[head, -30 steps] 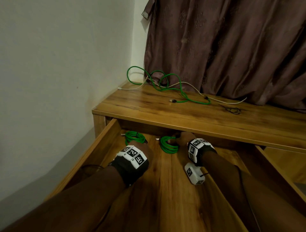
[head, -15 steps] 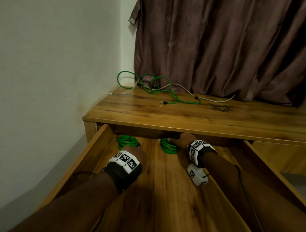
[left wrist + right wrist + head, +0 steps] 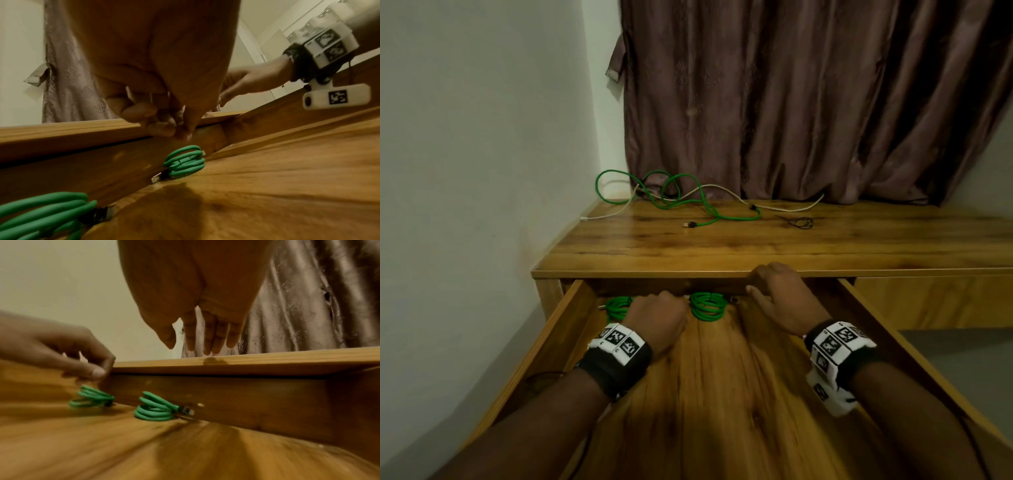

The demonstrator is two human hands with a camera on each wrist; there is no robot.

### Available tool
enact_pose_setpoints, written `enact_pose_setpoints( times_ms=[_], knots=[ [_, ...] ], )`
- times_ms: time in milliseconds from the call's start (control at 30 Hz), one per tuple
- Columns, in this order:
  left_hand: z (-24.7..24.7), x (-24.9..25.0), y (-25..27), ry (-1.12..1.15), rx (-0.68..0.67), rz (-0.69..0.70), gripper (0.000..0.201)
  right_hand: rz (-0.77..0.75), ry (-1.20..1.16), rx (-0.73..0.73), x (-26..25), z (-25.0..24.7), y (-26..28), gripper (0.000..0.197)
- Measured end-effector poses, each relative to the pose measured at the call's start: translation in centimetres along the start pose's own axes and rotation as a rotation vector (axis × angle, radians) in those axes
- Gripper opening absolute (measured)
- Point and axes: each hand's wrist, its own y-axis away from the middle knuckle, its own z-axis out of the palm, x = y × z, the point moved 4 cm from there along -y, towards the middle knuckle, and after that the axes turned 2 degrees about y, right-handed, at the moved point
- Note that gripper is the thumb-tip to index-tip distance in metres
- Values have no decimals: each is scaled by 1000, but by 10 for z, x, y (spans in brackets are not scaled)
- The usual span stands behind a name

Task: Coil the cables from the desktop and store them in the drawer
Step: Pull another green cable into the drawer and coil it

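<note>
Head view: the drawer (image 3: 558,329) stands pulled out under the front edge of the desk (image 3: 756,246), and 2 green coils lie at its back wall. The left coil (image 3: 618,306) sits near the drawer's back left corner, the right coil (image 3: 707,306) near the middle of the back wall; they lie apart, each with a plug sticking out. The left hand (image 3: 661,317) is over the drawer floor between the coils, its fingers curled loosely downward with the tips bunched just above the wood. In the left wrist view nothing is held between those fingertips (image 3: 164,128), and the right coil (image 3: 185,162) lies below and apart from them. The right hand (image 3: 777,298) is raised at the desk's front edge, to the right of the right coil, fingers straight and relaxed, holding nothing; the right wrist view shows them hanging spread in front of the curtain (image 3: 308,305).

On the desk's back left corner lies a loose green cable (image 3: 674,198), uncoiled, tangled with a white cable (image 3: 774,205) that runs along the back edge. A small black tie (image 3: 799,222) lies on the desk just right of the green cable's end.
</note>
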Motion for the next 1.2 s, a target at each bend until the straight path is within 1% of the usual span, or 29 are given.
enact_pose_setpoints(
  times_ms=[67, 167, 233, 267, 300, 367, 433, 500, 567, 600, 733, 800, 867, 933, 967, 1033, 1100, 1133, 1200],
  knots=[
    [-10, 3, 2, 58, 68, 32, 30, -21, 94, -7, 7, -1, 4, 48],
    [-32, 6, 3, 19, 232, 83, 29, -32, 174, -124, 26, 6, 12, 75],
    [-52, -2, -5, -27, 303, 48, 25, -37, 215, -170, 37, 9, 17, 88],
    [-62, -9, -15, -30, 302, 1, 22, -45, 229, -182, 40, 11, 19, 91],
    [-71, -17, -28, -28, 282, -47, 19, -54, 242, -187, 42, 12, 19, 92],
    [-88, -35, -63, -28, 180, -138, 21, -57, 251, -185, 42, 12, 15, 91],
    [-103, -49, -107, -20, 38, -168, 28, -49, 232, -186, 39, 11, 10, 91],
    [-113, -61, -151, 3, -99, -166, 27, -37, 219, -210, 36, 15, 8, 92],
    [-113, -77, -190, -48, -189, -165, 26, -14, 185, -222, 34, 16, 7, 90],
    [-109, -87, -208, -95, -210, -179, 26, -3, 170, -218, 34, 16, 6, 88],
    [-80, -128, -273, -193, -266, -216, 26, 16, 109, -215, 34, 11, 5, 82],
    [-64, -144, -302, -218, -270, -214, 33, 38, 78, -205, 34, 10, 6, 79],
    [-55, -147, -318, -240, -275, -221, 43, 50, 41, -198, 32, 11, 9, 77],
    [-48, -145, -334, -250, -285, -213, 52, 46, 71, -184, 30, 16, 7, 82],
    [-47, -143, -339, -232, -288, -219, 54, 60, 100, -178, 31, 17, 7, 86],
    [-43, -144, -355, -217, -297, -237, 56, 75, 86, -140, 35, 23, 4, 91],
    [-25, -161, -383, -205, -286, -197, 50, 85, 74, -152, 37, 27, 2, 97],
    [-12, -174, -402, -171, -260, -171, 51, 101, 68, -168, 37, 26, -1, 100],
    [15, -206, -436, -95, -228, -173, 48, 129, 71, -176, 40, 26, -5, 106]
  ],
)
